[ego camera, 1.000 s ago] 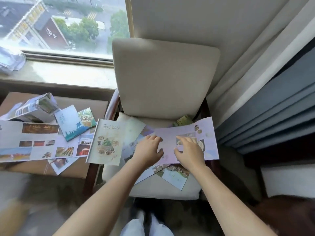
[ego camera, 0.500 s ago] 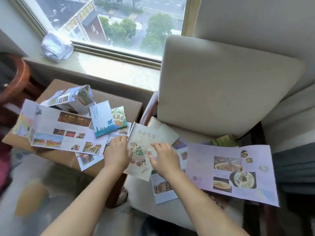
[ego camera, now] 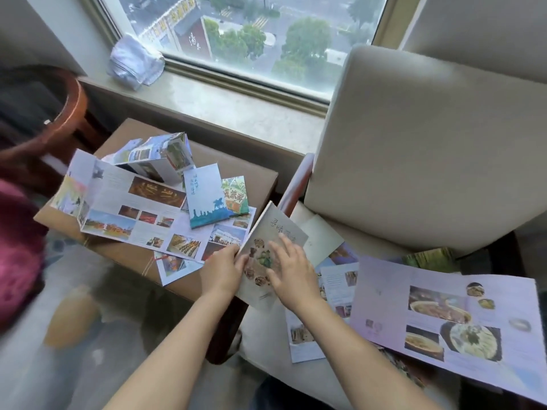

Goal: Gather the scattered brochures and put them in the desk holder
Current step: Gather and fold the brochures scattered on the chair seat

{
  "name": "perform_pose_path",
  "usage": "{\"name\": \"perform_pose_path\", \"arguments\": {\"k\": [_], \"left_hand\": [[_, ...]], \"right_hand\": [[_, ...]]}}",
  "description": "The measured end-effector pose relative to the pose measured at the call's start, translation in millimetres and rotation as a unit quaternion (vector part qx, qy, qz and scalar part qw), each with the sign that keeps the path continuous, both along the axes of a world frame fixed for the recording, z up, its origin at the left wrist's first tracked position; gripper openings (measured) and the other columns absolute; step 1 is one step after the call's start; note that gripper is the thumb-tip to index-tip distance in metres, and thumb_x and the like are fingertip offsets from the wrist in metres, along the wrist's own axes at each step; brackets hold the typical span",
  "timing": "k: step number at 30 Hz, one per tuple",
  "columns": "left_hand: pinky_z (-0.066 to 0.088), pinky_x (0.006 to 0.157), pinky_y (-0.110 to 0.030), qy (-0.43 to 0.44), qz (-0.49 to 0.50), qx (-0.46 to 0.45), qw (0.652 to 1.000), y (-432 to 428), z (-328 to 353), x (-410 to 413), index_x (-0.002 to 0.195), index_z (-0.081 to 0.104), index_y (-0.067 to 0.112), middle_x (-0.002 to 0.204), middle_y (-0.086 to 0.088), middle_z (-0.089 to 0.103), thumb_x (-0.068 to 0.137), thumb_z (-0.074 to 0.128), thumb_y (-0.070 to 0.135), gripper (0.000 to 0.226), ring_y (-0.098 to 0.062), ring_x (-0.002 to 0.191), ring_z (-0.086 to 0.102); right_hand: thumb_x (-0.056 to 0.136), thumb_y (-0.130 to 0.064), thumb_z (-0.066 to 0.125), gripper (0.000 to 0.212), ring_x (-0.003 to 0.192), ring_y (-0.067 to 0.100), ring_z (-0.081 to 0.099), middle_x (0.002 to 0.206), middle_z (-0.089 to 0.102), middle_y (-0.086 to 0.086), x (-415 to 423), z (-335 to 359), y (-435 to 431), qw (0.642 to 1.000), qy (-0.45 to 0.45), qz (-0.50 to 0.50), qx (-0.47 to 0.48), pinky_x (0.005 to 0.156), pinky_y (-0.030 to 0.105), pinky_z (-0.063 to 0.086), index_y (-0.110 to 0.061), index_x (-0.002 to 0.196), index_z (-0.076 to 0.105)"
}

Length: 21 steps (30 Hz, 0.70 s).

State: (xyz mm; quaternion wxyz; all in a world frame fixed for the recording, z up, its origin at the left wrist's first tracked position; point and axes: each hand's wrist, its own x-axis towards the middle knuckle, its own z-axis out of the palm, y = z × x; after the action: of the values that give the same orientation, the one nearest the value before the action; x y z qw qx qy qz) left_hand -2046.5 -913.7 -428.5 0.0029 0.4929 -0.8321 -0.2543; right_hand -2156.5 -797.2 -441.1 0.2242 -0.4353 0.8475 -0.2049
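Both hands are on a pale food booklet (ego camera: pixel 268 232) at the gap between the side table and the chair. My left hand (ego camera: pixel 222 269) grips its left edge, which is tilted up. My right hand (ego camera: pixel 291 269) lies flat on the cover with fingers spread. A long unfolded photo brochure (ego camera: pixel 127 210), a blue-and-white booklet (ego camera: pixel 204 199), a green booklet (ego camera: pixel 236 196), a standing folded leaflet (ego camera: pixel 159 156) and a small leaflet (ego camera: pixel 171 266) lie on the table. A wide purple food brochure (ego camera: pixel 444 315) and smaller leaflets (ego camera: pixel 334 287) lie on the chair seat. No desk holder is in view.
The brown side table (ego camera: pixel 245 173) stands below the window sill (ego camera: pixel 225 105), where a crumpled white bundle (ego camera: pixel 134 63) lies. The cream armchair (ego camera: pixel 429 149) has a wooden arm (ego camera: pixel 296 184) beside the table. A round wooden chair (ego camera: pixel 59 113) stands at left, with a green folded item (ego camera: pixel 429 258) on the armchair seat.
My hands left the purple brochure and moved left onto the pale food booklet, whose left edge now lifts. The view swung left, showing more of the side table.
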Motion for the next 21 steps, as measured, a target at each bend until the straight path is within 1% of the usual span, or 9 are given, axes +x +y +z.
{"name": "perform_pose_path", "arguments": {"k": [3, 5, 7, 9, 11, 13, 16, 19, 21], "left_hand": [[0.030, 0.052, -0.030, 0.022, -0.019, -0.062, 0.998, -9, 34, -7, 0.078, 0.052, 0.018, 0.078, -0.004, 0.066, 0.094, 0.051, 0.035, 0.024, -0.029, 0.076, 0.062], [0.030, 0.049, -0.029, 0.068, -0.030, -0.089, 0.993, -11, 59, -15, 0.082, 0.053, 0.016, 0.078, -0.003, 0.066, 0.096, 0.049, 0.034, 0.022, -0.027, 0.071, 0.062], [0.035, 0.050, -0.031, 0.131, -0.051, -0.073, 0.987, -6, 83, -28, 0.082, 0.051, 0.017, 0.075, -0.002, 0.064, 0.096, 0.049, 0.033, 0.022, -0.025, 0.068, 0.060], [0.038, 0.053, -0.031, 0.183, -0.082, -0.037, 0.979, 8, 99, -46, 0.081, 0.048, 0.021, 0.070, 0.005, 0.059, 0.096, 0.050, 0.032, 0.019, -0.018, 0.065, 0.056], [0.036, 0.052, -0.019, 0.219, -0.109, 0.012, 0.969, 32, 101, -63, 0.083, 0.047, 0.025, 0.069, 0.013, 0.055, 0.096, 0.050, 0.033, 0.015, -0.006, 0.062, 0.053], [0.041, 0.056, -0.019, 0.239, -0.124, 0.079, 0.960, 60, 88, -74, 0.089, 0.048, 0.025, 0.077, 0.013, 0.060, 0.096, 0.050, 0.034, 0.011, -0.001, 0.069, 0.057], [0.052, 0.074, -0.028, 0.223, -0.115, 0.173, 0.952, 98, 45, -76, 0.106, 0.049, 0.023, 0.100, 0.010, 0.066, 0.093, 0.056, 0.032, 0.017, -0.007, 0.091, 0.064], [0.053, 0.082, -0.031, 0.175, -0.068, 0.267, 0.945, 134, -14, -60, 0.105, 0.050, 0.023, 0.102, 0.009, 0.066, 0.087, 0.066, 0.030, 0.024, -0.006, 0.095, 0.064], [0.053, 0.081, -0.034, 0.143, -0.009, 0.300, 0.943, 151, -55, -44, 0.098, 0.053, 0.021, 0.096, 0.006, 0.068, 0.085, 0.069, 0.029, 0.023, -0.009, 0.091, 0.065]], "right_hand": [[0.087, -0.046, 0.059, 0.074, 0.144, 0.016, 0.018, 0.159, 0.015, -0.004, -7, 19, -1, 0.976, -0.106, -0.177, -0.071, 0.113, 0.039, 0.028, -0.028, 0.148, 0.022], [0.085, -0.048, 0.063, 0.084, 0.143, 0.019, 0.022, 0.158, 0.016, 0.000, -15, 37, -3, 0.915, -0.254, -0.291, -0.115, 0.115, 0.040, 0.028, -0.024, 0.150, 0.016], [0.087, -0.047, 0.061, 0.084, 0.139, 0.020, 0.032, 0.157, 0.021, 0.003, -22, 52, -1, 0.833, -0.394, -0.357, -0.156, 0.113, 0.044, 0.033, -0.022, 0.151, 0.013], [0.090, -0.042, 0.059, 0.071, 0.131, 0.021, 0.046, 0.149, 0.039, 0.005, -30, 62, 10, 0.767, -0.465, -0.388, -0.212, 0.108, 0.047, 0.040, -0.018, 0.148, 0.026], [0.092, -0.031, 0.060, 0.045, 0.117, 0.023, 0.060, 0.131, 0.060, 0.007, -40, 64, 30, 0.727, -0.474, -0.409, -0.283, 0.098, 0.046, 0.050, -0.018, 0.133, 0.048], [0.091, -0.017, 0.062, 0.030, 0.107, 0.025, 0.065, 0.118, 0.067, 0.010, -49, 55, 60, 0.709, -0.443, -0.453, -0.311, 0.091, 0.044, 0.054, -0.016, 0.120, 0.056], [0.088, -0.004, 0.064, 0.045, 0.109, 0.032, 0.063, 0.120, 0.064, 0.017, -53, 23, 108, 0.683, -0.419, -0.529, -0.282, 0.098, 0.052, 0.049, -0.007, 0.130, 0.048], [0.084, 0.004, 0.066, 0.043, 0.101, 0.032, 0.062, 0.115, 0.062, 0.022, -38, -18, 145, 0.698, -0.388, -0.565, -0.206, 0.094, 0.050, 0.050, -0.004, 0.121, 0.046], [0.079, 0.005, 0.070, 0.037, 0.086, 0.025, 0.063, 0.106, 0.064, 0.020, -23, -47, 161, 0.722, -0.365, -0.568, -0.151, 0.079, 0.037, 0.052, -0.007, 0.107, 0.049]]}}
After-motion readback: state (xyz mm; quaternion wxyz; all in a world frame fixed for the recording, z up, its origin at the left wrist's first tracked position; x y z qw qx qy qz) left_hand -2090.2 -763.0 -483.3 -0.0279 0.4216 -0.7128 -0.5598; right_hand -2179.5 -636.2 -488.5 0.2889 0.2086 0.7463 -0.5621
